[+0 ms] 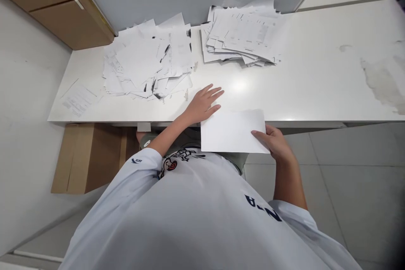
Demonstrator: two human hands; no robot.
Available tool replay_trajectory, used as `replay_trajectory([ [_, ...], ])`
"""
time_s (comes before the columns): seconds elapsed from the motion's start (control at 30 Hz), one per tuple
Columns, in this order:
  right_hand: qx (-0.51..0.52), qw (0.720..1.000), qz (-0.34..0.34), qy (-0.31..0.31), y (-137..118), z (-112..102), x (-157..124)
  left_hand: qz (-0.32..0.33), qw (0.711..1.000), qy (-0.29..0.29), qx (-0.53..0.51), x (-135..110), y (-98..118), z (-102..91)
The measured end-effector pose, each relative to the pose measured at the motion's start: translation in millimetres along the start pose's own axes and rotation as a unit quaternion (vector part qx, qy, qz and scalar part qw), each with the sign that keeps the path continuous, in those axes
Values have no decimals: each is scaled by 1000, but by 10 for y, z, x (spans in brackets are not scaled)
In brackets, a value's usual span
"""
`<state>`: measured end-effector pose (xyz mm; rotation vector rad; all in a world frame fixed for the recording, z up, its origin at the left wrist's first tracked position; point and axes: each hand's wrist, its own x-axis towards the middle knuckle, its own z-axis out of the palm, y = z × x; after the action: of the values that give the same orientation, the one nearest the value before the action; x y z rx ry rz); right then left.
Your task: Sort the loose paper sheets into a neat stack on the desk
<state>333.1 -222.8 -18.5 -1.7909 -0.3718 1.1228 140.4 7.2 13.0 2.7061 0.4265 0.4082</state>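
Observation:
My right hand [274, 140] grips the right edge of a blank white sheet of paper [232, 130], which overhangs the front edge of the white table [316, 88]. My left hand [202, 103] lies flat on the table with its fingers stretched out, just left of the sheet's upper corner, holding nothing. Behind it spreads a loose pile of printed papers [148, 61]. A second, tidier stack of printed papers [242, 33] lies further back to the right.
A single printed sheet [77, 99] lies at the table's left end. A cardboard box [87, 156] stands under the table on the left, and another box [60, 4] sits at the back left. Stains [381, 82] mark the table's right part.

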Motion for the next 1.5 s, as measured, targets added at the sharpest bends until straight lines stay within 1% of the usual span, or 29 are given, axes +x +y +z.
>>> replay_trajectory([
  [0.1, 5, 1000, -16, 2, -17, 0, 29, 6, 997, -68, 36, 112, 18, 160],
  [0.17, 5, 1000, -17, 4, 5, -4, 49, 9, 994, -91, 53, 118, 24, 217],
  [0.23, -5, 1000, -19, 7, 34, -7, 66, 13, 993, -98, 69, 98, 27, 242],
  [0.33, -25, 999, -23, 7, 46, -1, 91, 20, 991, -92, 92, 62, 39, 256],
  [0.43, -43, 999, -20, -9, -21, -11, 112, 23, 992, -82, 97, 47, 59, 258],
  [0.5, -68, 997, -14, -25, -114, -67, 110, 13, 993, -76, 91, 51, 66, 252],
  [0.57, -113, 993, -7, -25, -236, -181, 88, 3, 995, -68, 77, 58, 64, 243],
  [0.63, -158, 987, -2, 2, -378, -338, 62, 0, 998, -48, 47, 54, 51, 236],
  [0.67, -166, 986, -5, 27, -456, -416, 61, 2, 999, -30, 27, 47, 41, 235],
  [0.73, -147, 982, -35, 110, -636, -529, 122, 5, 1000, 19, -13, 23, 18, 238],
  [0.77, -124, 976, -69, 164, -743, -552, 199, 3, 998, 47, -30, 9, 7, 242],
  [0.83, -55, 947, -167, 267, -995, -518, 469, -8, 994, 93, -54, -18, -15, 255],
  [0.87, -21, 929, -215, 300, -1138, -466, 661, -16, 992, 107, -63, -28, -23, 262],
  [0.9, 14, 913, -255, 317, -1286, -398, 883, -24, 991, 113, -70, -34, -29, 270],
  [0.93, 32, 910, -275, 310, -1434, -317, 1126, -29, 990, 114, -76, -38, -33, 277],
  [1.0, 14, 924, -244, 294, -1703, -143, 1621, -34, 990, 112, -80, -37, -37, 288],
  [1.07, -25, 937, -204, 284, -1912, 18, 2046, -36, 990, 108, -79, -32, -40, 292],
  [1.13, -62, 943, -179, 274, -2055, 128, 2336, -42, 990, 108, -77, -30, -46, 291],
  [1.2, -100, 942, -165, 275, -2148, 159, 2483, -47, 990, 111, -78, -39, -47, 294],
  [1.3, -145, 925, -165, 308, -2186, 71, 2479, -66, 988, 116, -81, -64, -18, 328],
  [1.37, -159, 909, -188, 337, -2079, -18, 2340, -82, 985, 129, -82, -76, 4, 349],
  [1.43, -176, 889, -216, 363, -1810, -99, 2086, -90, 981, 156, -69, -81, -36, 310],
  [1.5, -210, 867, -232, 388, -1392, -200, 1726, -100, 978, 179, -31, -110, -211, 149],
])
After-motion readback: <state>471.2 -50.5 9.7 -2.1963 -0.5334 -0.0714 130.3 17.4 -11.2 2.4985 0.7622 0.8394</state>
